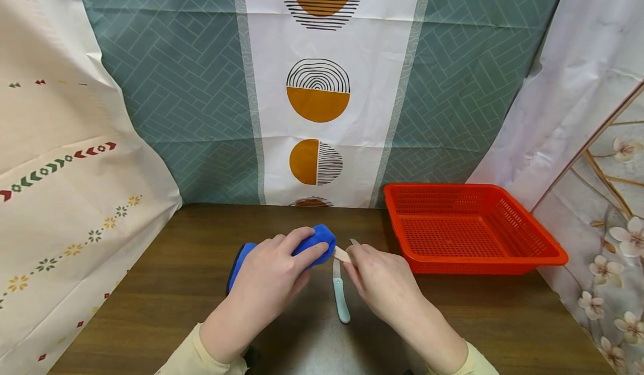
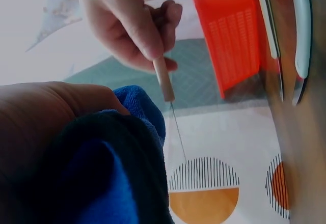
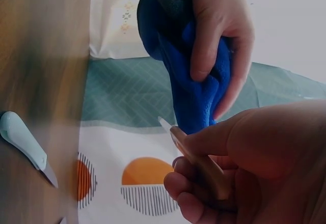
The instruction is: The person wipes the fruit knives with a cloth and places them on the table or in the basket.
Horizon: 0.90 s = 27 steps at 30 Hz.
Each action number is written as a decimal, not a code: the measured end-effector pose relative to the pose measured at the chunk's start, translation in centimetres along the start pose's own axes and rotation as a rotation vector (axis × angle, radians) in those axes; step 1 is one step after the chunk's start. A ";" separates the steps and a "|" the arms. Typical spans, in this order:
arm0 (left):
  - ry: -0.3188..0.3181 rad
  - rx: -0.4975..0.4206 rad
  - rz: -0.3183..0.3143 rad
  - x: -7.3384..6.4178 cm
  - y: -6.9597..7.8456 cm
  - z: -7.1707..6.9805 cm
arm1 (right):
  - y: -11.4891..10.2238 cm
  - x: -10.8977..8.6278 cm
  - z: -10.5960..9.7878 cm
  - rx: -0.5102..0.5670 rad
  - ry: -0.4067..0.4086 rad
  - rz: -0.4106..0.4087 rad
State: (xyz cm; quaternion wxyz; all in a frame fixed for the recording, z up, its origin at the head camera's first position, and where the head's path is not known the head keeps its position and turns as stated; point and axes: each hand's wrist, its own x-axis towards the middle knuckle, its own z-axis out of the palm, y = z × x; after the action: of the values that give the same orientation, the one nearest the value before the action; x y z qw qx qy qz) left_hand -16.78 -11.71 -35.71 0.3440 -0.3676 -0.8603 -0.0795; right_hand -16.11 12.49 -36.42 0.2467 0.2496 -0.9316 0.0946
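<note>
My left hand [image 1: 276, 271] grips a folded blue cloth [image 1: 318, 245] with a dark edge, thumb and fingers pressed around it. My right hand [image 1: 384, 277] holds a small knife by its pale wooden handle [image 2: 164, 81]. In the left wrist view its thin blade [image 2: 178, 132] points away from that hand, beside the cloth. The head view has the cloth overlapping most of this blade. Beneath the hands lies a knife with a light blue handle [image 1: 340, 299]. Another knife with a pale handle [image 2: 270, 26] lies beside it, mostly hidden by my right hand in the head view.
A red plastic basket [image 1: 503, 269] with perforated sides stands on the wooden table [image 1: 166, 274], right of my hands. Patterned cloths hang behind the table [image 1: 201, 101] and along its left [image 1: 60, 207] and right sides.
</note>
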 end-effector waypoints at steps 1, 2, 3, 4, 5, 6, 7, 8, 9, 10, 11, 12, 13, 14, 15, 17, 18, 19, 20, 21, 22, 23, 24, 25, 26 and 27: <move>-0.009 -0.005 0.003 0.0 0.2 0.0 | 0.0 0.0 0.0 0.003 0.000 0.001; -0.018 -0.009 0.004 0.0 0.3 0.0 | 0.0 0.0 0.1 0.005 -0.001 0.003; -0.029 -0.013 0.002 0.1 0.4 0.1 | 0.0 -0.1 0.1 0.007 0.000 0.004; -0.038 -0.014 0.001 0.1 0.5 0.1 | 0.0 -0.1 0.1 0.008 0.000 0.003; -0.047 -0.016 -0.002 0.1 0.5 0.1 | 0.0 -0.1 0.1 0.008 0.000 0.003; -0.054 -0.017 -0.004 0.1 0.6 0.1 | 0.0 -0.1 0.1 0.009 0.000 0.003; -0.059 -0.018 -0.006 0.1 0.6 0.2 | 0.0 -0.1 0.1 0.009 0.001 0.001; -0.063 -0.017 -0.007 0.1 0.6 0.2 | 0.0 -0.1 0.1 0.009 0.002 0.000; -0.065 -0.016 -0.008 0.1 0.6 0.2 | 0.0 -0.1 0.1 0.009 0.003 -0.001; -0.066 -0.015 -0.008 0.1 0.5 0.2 | 0.0 -0.1 0.1 0.010 0.002 0.000; -0.067 -0.014 -0.009 0.1 0.5 0.2 | 0.0 -0.1 0.1 0.009 0.002 0.000; -0.069 -0.013 -0.011 0.1 0.5 0.3 | 0.0 -0.1 0.1 0.010 0.001 0.000; -0.071 -0.012 -0.012 0.1 0.5 0.3 | 0.0 0.0 0.0 0.010 0.000 0.000; -0.073 -0.010 -0.014 0.1 0.5 0.3 | 0.0 0.0 0.0 0.011 -0.003 0.002; -0.074 -0.011 -0.017 0.0 0.5 0.3 | -0.1 0.0 0.0 0.014 -0.006 0.004; -0.076 -0.013 -0.019 0.0 0.4 0.3 | -0.1 0.0 0.0 0.016 -0.010 0.005; -0.076 -0.014 -0.020 0.0 0.4 0.4 | -0.1 0.0 0.0 0.018 -0.012 0.006; -0.074 -0.014 -0.020 0.0 0.4 0.4 | -0.1 0.0 0.0 0.020 -0.013 0.007; -0.072 -0.014 -0.021 0.0 0.3 0.4 | -0.1 0.0 -0.1 0.022 -0.015 0.008; -0.068 -0.014 -0.021 0.0 0.2 0.4 | -0.1 0.0 -0.1 0.024 -0.015 0.008; -0.064 -0.013 -0.022 -0.1 0.2 0.5 | -0.1 0.0 -0.1 0.023 -0.015 0.008; -0.061 -0.012 -0.023 -0.1 0.1 0.5 | -0.1 0.1 -0.1 0.024 -0.016 0.008; -0.058 -0.011 -0.024 -0.1 0.0 0.5 | -0.1 0.1 -0.1 0.024 -0.017 0.009; -0.056 -0.010 -0.025 -0.1 -0.1 0.6 | -0.1 0.1 -0.1 0.024 -0.019 0.011; -0.054 -0.009 -0.027 -0.1 -0.1 0.6 | -0.1 0.1 -0.1 0.025 -0.020 0.012; -0.054 -0.008 -0.029 -0.2 -0.2 0.6 | -0.1 0.1 -0.2 0.023 -0.021 0.012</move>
State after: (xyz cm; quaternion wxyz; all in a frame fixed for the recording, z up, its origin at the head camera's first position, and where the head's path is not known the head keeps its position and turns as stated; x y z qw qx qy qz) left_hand -17.19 -11.72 -36.25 0.3180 -0.3584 -0.8743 -0.0780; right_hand -16.05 12.38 -36.23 0.2332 0.2481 -0.9345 0.1041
